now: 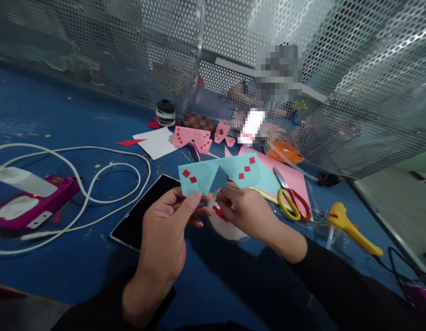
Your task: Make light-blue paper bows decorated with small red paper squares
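My left hand (167, 230) pinches the lower left edge of a light blue paper cutout (199, 185) between thumb and fingers. The cutout has two wing-like halves joined by a narrow strip, with small red paper diamonds (246, 169) on both halves. Below its right half, my right hand (245, 207) is closed with the fingertips together; what they hold, if anything, is hidden. Under that hand sits a round whitish dish (228, 229) with red bits (218, 210) in it, partly covered by the fingers.
Behind lie pink paper cutouts (192, 138), white paper (156, 143) and a thread spool (165, 112). Scissors (292, 198) and a yellow glue gun (350, 228) lie right. A black tablet (140, 211), white cable (85, 193) and purple power strip (36, 202) lie left. Perforated metal panels (130, 55) stand behind.
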Motion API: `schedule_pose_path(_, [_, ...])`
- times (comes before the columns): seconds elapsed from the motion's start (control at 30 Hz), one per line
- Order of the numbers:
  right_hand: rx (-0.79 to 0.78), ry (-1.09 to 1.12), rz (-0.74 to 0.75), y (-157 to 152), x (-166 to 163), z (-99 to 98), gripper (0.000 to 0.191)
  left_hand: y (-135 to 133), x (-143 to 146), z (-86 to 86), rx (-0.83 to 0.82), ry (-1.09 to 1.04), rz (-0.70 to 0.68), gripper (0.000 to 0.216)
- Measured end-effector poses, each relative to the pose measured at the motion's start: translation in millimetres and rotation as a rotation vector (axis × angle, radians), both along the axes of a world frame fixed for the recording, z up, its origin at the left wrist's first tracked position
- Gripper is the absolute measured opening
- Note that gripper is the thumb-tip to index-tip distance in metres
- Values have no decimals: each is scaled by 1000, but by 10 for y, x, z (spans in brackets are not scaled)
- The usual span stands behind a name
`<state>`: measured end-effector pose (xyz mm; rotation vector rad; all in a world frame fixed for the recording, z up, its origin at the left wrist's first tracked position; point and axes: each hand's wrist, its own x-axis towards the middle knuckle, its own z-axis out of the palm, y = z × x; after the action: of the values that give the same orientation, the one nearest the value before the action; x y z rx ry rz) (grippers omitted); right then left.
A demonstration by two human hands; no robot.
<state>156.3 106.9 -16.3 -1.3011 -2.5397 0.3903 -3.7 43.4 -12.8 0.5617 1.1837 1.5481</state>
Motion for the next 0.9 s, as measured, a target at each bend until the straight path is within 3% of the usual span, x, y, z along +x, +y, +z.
schedule_pose_path(0.17, [-216, 265, -120, -62, 148, 167, 12, 29, 17, -8, 6, -1, 30, 18])
schedule_pose_path(0.43, [-481, 663, -255, -250, 291, 186, 21, 60, 82, 3, 8, 4, 31, 26])
schedule_pose_path(0.77, [-446, 904, -390, -290, 284, -10, 16, 156, 140, 353, 102, 69, -61, 23])
schedule_pose_path(0.9, [-379, 914, -422, -288, 262, -66, 13, 253, 161, 368, 100, 80, -93, 22])
